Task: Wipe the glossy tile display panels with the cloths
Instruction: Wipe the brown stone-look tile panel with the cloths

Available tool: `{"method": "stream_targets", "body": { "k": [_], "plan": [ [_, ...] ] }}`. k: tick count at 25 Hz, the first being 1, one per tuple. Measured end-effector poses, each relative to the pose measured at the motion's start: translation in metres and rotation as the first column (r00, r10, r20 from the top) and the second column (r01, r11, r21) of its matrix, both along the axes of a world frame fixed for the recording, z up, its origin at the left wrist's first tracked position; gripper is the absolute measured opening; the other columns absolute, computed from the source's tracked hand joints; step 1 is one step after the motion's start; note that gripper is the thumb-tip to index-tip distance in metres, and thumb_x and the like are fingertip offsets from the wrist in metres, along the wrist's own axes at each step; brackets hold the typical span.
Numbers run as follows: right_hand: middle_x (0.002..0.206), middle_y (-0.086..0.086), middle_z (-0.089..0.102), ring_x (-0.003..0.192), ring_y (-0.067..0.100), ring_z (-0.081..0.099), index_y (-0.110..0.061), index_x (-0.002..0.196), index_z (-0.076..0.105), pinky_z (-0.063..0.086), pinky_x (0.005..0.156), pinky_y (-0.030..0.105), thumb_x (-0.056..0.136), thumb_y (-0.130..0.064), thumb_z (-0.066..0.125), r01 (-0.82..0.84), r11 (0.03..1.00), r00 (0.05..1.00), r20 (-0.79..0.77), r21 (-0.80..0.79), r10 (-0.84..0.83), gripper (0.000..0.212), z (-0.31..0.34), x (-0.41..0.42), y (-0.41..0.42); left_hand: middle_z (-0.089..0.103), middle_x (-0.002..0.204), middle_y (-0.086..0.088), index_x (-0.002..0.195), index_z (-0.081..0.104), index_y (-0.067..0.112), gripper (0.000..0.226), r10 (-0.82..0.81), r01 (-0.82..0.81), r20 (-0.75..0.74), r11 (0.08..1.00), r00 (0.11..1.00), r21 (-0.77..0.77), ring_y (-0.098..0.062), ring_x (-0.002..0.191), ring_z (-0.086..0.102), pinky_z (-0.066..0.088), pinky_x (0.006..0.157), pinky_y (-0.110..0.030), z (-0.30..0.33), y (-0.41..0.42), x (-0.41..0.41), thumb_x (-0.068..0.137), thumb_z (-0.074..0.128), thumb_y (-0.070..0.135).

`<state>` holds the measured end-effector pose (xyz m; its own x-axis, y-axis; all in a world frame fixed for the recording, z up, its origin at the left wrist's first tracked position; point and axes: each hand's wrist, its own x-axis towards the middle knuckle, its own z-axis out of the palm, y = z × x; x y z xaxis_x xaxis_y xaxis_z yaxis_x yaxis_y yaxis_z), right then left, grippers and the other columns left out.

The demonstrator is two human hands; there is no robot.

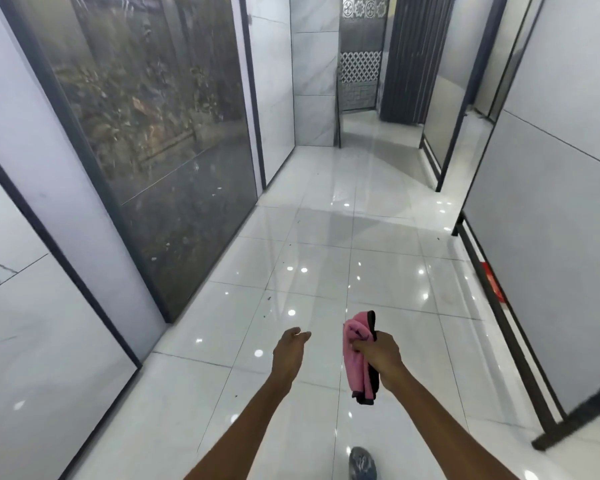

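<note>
My right hand [381, 362] grips a folded pink cloth [355, 355] with a black edge, held out in front of me over the floor. My left hand [288, 355] hangs beside it with relaxed fingers and holds nothing. A tall dark glossy tile panel [153, 133] with a brownish marbled pattern stands on the left wall, well apart from both hands. White marbled panels [32, 306] flank it on the near left. Pale grey panels [551, 237] line the right wall.
A corridor of shiny white floor tiles [326, 254] runs ahead between the panel rows. Dark frames edge each panel. A red object [492, 282] lies at the foot of the right wall. Patterned tiles [361, 64] stand at the far end. My shoe [362, 462] shows below.
</note>
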<state>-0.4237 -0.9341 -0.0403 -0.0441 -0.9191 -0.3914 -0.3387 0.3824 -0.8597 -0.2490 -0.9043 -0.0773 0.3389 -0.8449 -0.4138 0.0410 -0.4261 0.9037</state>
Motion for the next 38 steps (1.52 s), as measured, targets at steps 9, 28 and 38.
{"method": "stream_targets", "body": {
  "k": [9, 28, 38],
  "plan": [
    [0.081, 0.003, 0.061, 0.065, 0.007, 0.054, -0.009, 0.088, 0.060, 0.038, 0.050, 0.018, 0.086, -0.010, 0.065, -0.276, 0.961, 0.958, -0.073, 0.027, 0.277, 0.006, -0.005, 0.054, -0.322, 0.054, 0.137, -0.010, 0.135, 0.054, 0.013, 0.041, 0.171, -0.171, 0.038, 0.985, 0.985, 0.015, -0.029, 0.127, 0.050, 0.041, 0.107, -0.040, 0.011, -0.289, 0.035, 0.097, 0.056, 0.029],
    [0.084, 0.006, 0.065, 0.076, 0.019, 0.061, -0.008, 0.096, 0.063, 0.046, 0.061, 0.026, 0.085, -0.006, 0.065, -0.584, 0.810, 0.812, 0.024, 0.052, 0.583, 0.012, -0.003, 0.345, -0.837, 0.058, 0.126, -0.006, 0.120, 0.059, 0.014, 0.028, 0.435, -0.436, 0.023, 0.896, 0.900, 0.091, -0.027, 0.119, 0.053, 0.041, 0.104, -0.035, 0.018, -0.766, 0.304, 0.101, 0.048, 0.030],
    [0.071, -0.001, 0.064, 0.064, 0.006, 0.059, -0.013, 0.085, 0.065, 0.042, 0.050, 0.011, 0.079, -0.006, 0.068, -0.940, 0.327, 0.322, 0.064, -0.091, 0.944, 0.010, 0.008, 0.622, -0.930, 0.053, 0.064, 0.010, 0.068, 0.051, 0.019, 0.024, 0.757, -0.756, 0.031, 0.648, 0.653, 0.088, -0.007, 0.058, 0.043, 0.033, 0.051, -0.018, 0.047, -0.839, 0.510, 0.092, 0.052, 0.018]
  ]
}}
